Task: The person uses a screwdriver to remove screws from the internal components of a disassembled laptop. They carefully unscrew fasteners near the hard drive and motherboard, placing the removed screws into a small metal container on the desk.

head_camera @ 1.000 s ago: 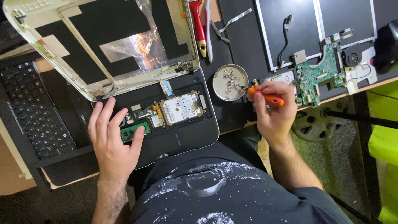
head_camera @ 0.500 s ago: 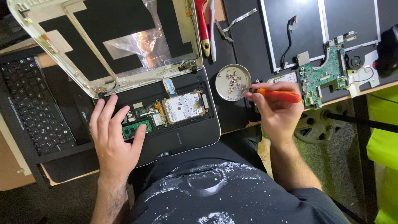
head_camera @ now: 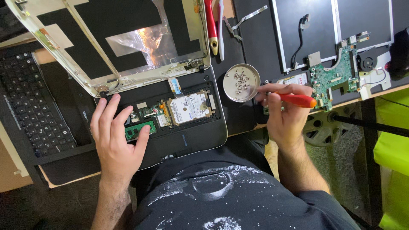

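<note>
Dark workbench (head_camera: 251, 47) is carrying an opened laptop base (head_camera: 187, 136) w/ its lid frame (head_camera: 106, 81) tilting up at 11 o'clock. Left hand (head_camera: 115, 145) is lying flat, fingers spread, gripping nothing, thumb touching the green memory module (head_camera: 138, 130). Silver hard drive (head_camera: 189, 108) is sitting just at 2 o'clock from that hand. Right hand (head_camera: 283, 115) is pinching an orange-handled screwdriver (head_camera: 296, 100), tip end toward a round metal dish (head_camera: 241, 82) of small screws at 10 o'clock from it. Green circuit board (head_camera: 336, 76) is lying at 2 o'clock of the rt hand; black keyboard (head_camera: 30, 110) at 9 o'clock of the laptop.
</note>
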